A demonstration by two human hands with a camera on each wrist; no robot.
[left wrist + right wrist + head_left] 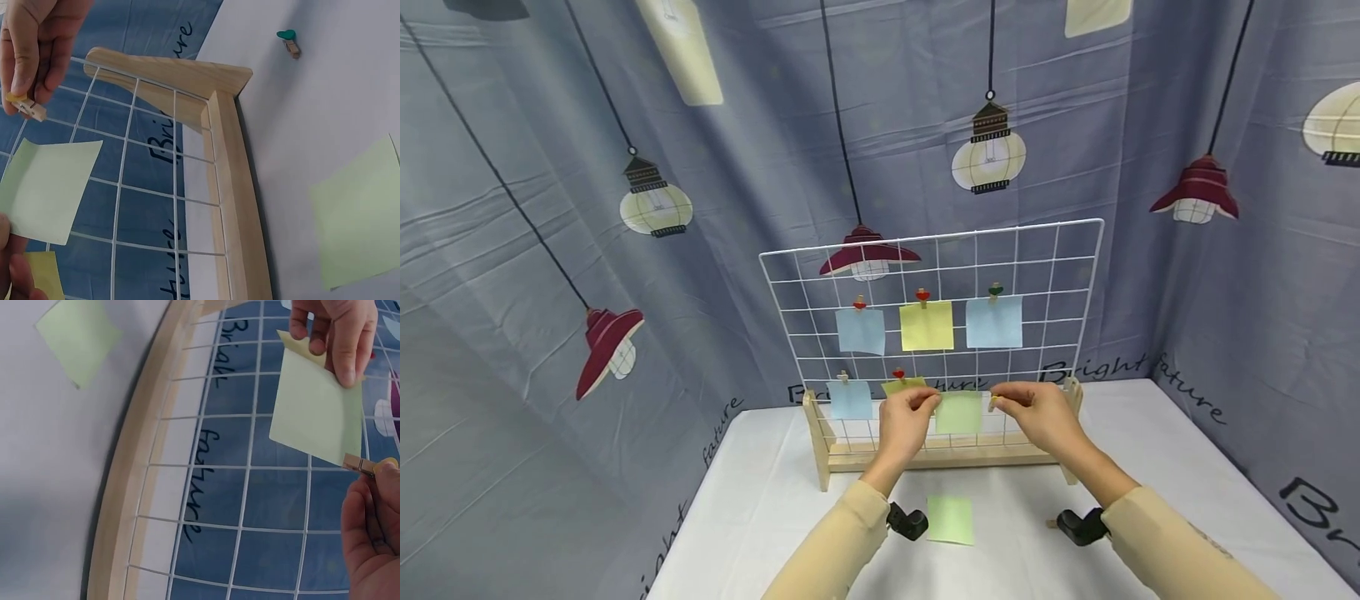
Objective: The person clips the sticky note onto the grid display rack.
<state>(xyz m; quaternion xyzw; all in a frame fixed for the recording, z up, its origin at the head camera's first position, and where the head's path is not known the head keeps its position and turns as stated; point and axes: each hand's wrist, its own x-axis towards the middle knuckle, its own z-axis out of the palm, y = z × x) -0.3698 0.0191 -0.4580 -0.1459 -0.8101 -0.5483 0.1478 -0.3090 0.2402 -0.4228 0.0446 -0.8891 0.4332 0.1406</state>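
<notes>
My left hand (906, 423) pinches the upper left edge of a green sticky note (959, 413), held up in front of the white wire grid (1045, 287). Between the thumb and fingers of my right hand (1037, 410) is a small wooden clothespin (359, 464) with a yellow ornament. In the right wrist view the clothespin's tip is right at the note's corner. Partly behind my left hand hangs a yellow note (904, 385) under a red-heart clothespin (898, 373).
Clipped to the grid are blue notes (861, 331) and another yellow note (927, 326). A wooden base (940, 454) carries the grid. On the white table lie a second green note (950, 520) and a clothespin with a green ornament (290, 45). Patterned cloth (737, 208) surrounds the table.
</notes>
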